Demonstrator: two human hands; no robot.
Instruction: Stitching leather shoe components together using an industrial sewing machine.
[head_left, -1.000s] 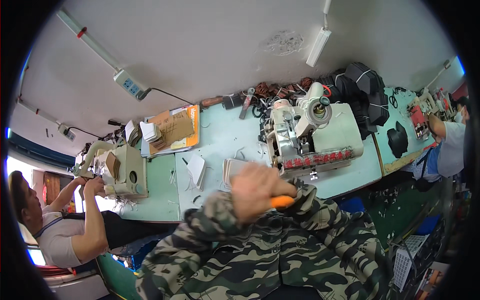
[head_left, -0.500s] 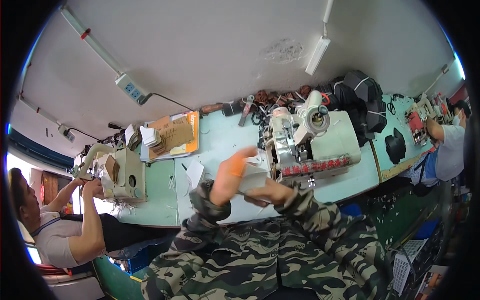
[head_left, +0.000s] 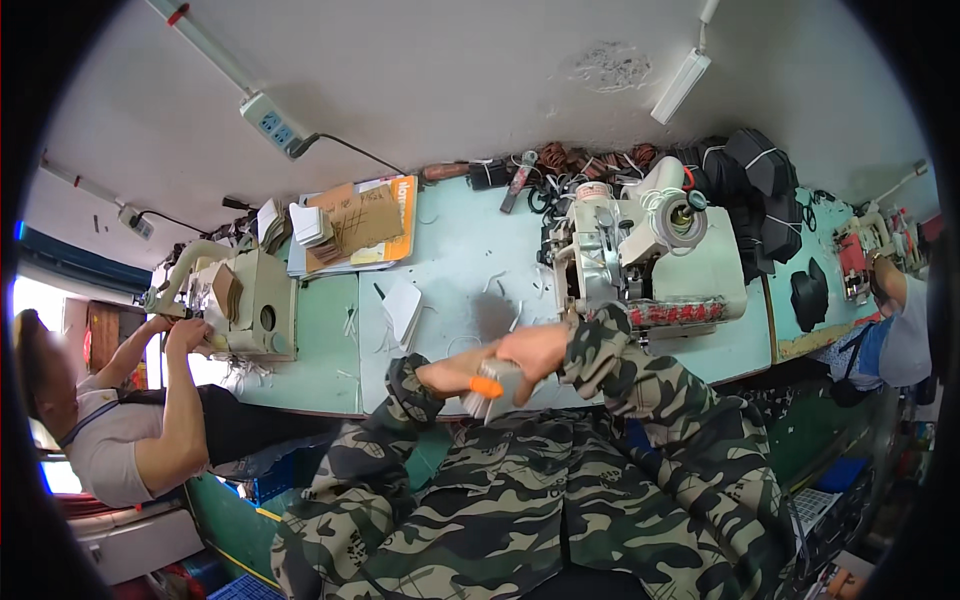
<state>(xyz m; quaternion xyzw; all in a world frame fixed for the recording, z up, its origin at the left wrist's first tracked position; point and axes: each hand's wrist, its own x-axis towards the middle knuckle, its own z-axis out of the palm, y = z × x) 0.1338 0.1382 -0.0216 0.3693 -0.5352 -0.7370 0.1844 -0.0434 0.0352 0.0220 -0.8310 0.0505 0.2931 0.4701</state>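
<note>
I wear a loose camouflage jacket [head_left: 490, 490] in green, black and pale beige, with small dark markings and a dark line down its front. Its long sleeves [head_left: 665, 400] wrinkle toward the cuffs [head_left: 408, 382]. My left hand [head_left: 452, 373] has an orange cover [head_left: 486, 387] (on one finger, it seems).

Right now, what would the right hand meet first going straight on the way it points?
The right hand would probably meet the held stack of pale pieces first, then the left hand; depth leaves that order uncertain.
</note>
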